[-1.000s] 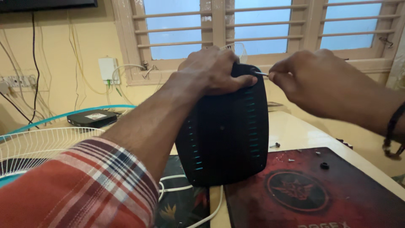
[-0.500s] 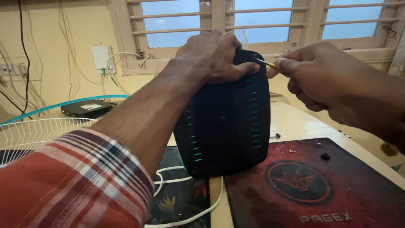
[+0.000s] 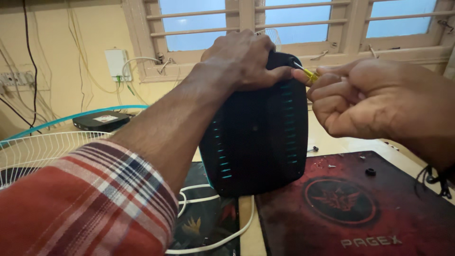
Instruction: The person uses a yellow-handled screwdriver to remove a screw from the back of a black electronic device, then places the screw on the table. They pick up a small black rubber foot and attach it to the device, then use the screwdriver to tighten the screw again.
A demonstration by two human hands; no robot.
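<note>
Over the red mat [image 3: 379, 208], left hand [image 3: 244, 59] grips the upright black housing [image 3: 256, 132]; right hand [image 3: 360, 102] pinches a leftward-pointing screwdriver [image 3: 305, 72].

A pale table [image 3: 332, 144] is filling the lower half of the frame. A dark red mat [image 3: 360, 208] is lying at lower right with loose screws [image 3: 327, 165] scattered on it, a dark patterned mat [image 3: 208, 223] at lower centre carrying a looping white cable [image 3: 213, 242], and a black vented housing [image 3: 256, 132] is standing upright between them.

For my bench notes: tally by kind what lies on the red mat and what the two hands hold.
Black vented housing, left hand: 1
Yellow-handled screwdriver, right hand: 1
Loose screws on red mat: 2
Small black ring: 1
Total: 5
</note>
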